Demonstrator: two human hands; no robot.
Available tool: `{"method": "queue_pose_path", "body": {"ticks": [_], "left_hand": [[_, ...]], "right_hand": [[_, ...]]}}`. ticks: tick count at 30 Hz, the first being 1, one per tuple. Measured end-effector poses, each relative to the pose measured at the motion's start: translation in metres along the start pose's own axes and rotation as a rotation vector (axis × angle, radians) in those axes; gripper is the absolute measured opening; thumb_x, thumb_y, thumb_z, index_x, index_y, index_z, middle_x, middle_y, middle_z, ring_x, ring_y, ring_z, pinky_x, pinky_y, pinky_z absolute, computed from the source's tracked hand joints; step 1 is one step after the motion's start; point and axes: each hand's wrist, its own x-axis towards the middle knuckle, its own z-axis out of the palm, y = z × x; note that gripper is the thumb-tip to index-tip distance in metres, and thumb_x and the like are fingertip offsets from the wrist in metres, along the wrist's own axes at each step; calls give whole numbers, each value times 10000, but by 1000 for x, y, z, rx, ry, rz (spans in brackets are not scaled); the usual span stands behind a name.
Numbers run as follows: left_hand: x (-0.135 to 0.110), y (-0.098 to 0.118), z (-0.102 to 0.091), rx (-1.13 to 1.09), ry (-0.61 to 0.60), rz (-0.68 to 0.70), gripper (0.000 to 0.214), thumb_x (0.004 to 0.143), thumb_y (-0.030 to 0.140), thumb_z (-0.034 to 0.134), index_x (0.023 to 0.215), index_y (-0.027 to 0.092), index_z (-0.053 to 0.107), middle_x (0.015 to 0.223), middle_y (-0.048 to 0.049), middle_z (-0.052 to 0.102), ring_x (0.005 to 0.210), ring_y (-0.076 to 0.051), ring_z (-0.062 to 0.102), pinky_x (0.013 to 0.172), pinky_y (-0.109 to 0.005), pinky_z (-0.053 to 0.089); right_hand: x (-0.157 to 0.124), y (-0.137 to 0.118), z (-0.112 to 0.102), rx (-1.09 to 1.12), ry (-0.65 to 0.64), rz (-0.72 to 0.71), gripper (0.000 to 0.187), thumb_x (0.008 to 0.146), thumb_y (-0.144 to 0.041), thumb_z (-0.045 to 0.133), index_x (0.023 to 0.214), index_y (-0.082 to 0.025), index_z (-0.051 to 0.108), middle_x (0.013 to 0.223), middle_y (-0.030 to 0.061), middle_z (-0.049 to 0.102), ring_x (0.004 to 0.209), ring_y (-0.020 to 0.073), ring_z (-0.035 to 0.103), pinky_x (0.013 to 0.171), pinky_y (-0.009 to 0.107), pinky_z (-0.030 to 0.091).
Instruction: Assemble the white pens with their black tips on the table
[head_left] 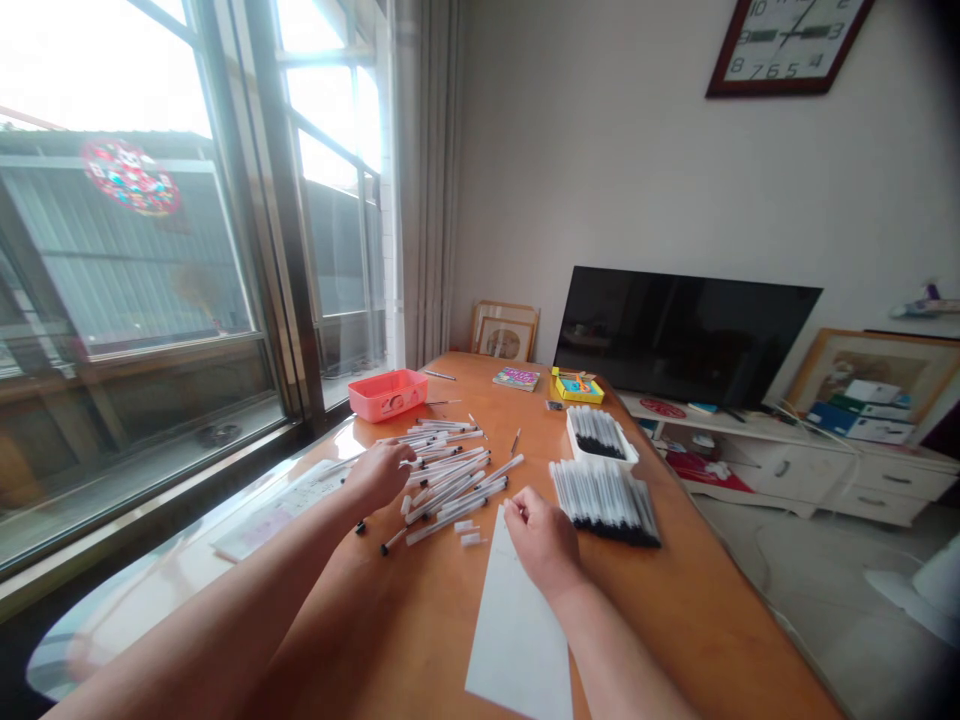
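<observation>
On the table (675,600), around the loose pile of pens (450,475), we have both hands down. Our left hand (379,475) lies on the pile's left edge, fingers curled onto the pens; whether its grip closes on one we cannot tell. Our right hand (544,540) sits just right of the pile, its grip pinched shut at the fingertips, resting on a white sheet (517,630) that lies nearer to us than the pile. A few white caps (469,530) lie at the pile's near edge. Right of the pile lies a neat row of pens (607,500), with a white tray (609,462) of more just beyond it. A pink box (388,393) stands behind the pile.
</observation>
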Motion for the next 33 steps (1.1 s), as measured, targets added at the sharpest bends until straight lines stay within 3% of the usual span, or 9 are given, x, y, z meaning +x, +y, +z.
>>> {"method": "queue_pose_path", "body": {"ticks": [5, 9, 19, 27, 33], "left_hand": [[-14, 6, 1, -53, -116, 81, 194, 765, 193, 556, 837, 218, 734, 827, -37, 719, 780, -194, 638, 706, -270, 451], [-21, 9, 2, -73, -198, 57, 148, 739, 265, 618, 820, 226, 736, 828, -34, 717, 767, -192, 643, 700, -268, 462], [-19, 15, 3, -129, -303, 95, 143, 694, 241, 637, 779, 227, 751, 815, -12, 730, 704, -168, 636, 651, -252, 461], [5, -1, -4, -77, -100, -29, 240, 751, 191, 536, 867, 198, 745, 797, -27, 724, 751, -183, 640, 681, -265, 453], [25, -22, -3, -10, -34, -149, 243, 771, 260, 601, 968, 215, 736, 1009, -81, 730, 962, -241, 644, 816, -305, 464]], "right_hand": [[-1, -2, -2, 3, -9, 0, 216, 924, -339, 518, 761, -226, 604, 648, -12, 658, 608, 139, 575, 559, 251, 247], [-1, -3, -2, -4, -8, -6, 212, 924, -331, 521, 760, -225, 603, 642, -7, 659, 614, 145, 578, 560, 252, 248], [0, -3, -2, 5, -17, 4, 209, 929, -329, 519, 771, -223, 604, 662, -2, 671, 626, 145, 588, 561, 253, 251], [-1, -2, 0, 12, 8, -18, 250, 942, -342, 491, 748, -226, 597, 661, -3, 668, 612, 144, 582, 562, 262, 253], [0, -3, -1, 16, 0, -8, 239, 933, -345, 492, 747, -226, 584, 656, -4, 666, 612, 145, 579, 558, 264, 242]]}}
